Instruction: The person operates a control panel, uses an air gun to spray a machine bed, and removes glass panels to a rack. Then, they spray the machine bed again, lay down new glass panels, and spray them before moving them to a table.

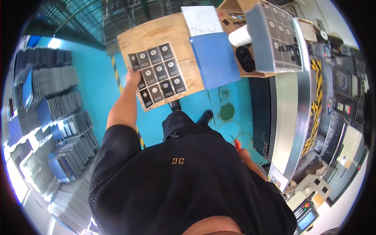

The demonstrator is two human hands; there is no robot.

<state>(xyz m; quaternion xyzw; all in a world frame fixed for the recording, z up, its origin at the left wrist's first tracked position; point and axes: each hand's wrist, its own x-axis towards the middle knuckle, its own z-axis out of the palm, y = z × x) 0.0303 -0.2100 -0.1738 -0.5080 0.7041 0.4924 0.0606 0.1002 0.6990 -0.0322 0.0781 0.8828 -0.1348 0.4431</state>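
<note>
My left hand [133,77] holds the left edge of a flat dark panel [158,74] made of square black tiles, each with a round silver spot. The panel lies on a wooden table [156,33]. My right hand [244,154] hangs low at my right side, mostly hidden behind my body, and grips a small tool with an orange-red handle [237,145]. My black shirt fills the lower middle of the view.
A blue folder [215,58] with a white sheet [201,19] lies on the table. Another stack of tiled panels [274,37], a white roll [239,36] and a black round object [245,58] sit to the right. Stacks of grey panels [58,117] stand left. A machine [313,98] stands right.
</note>
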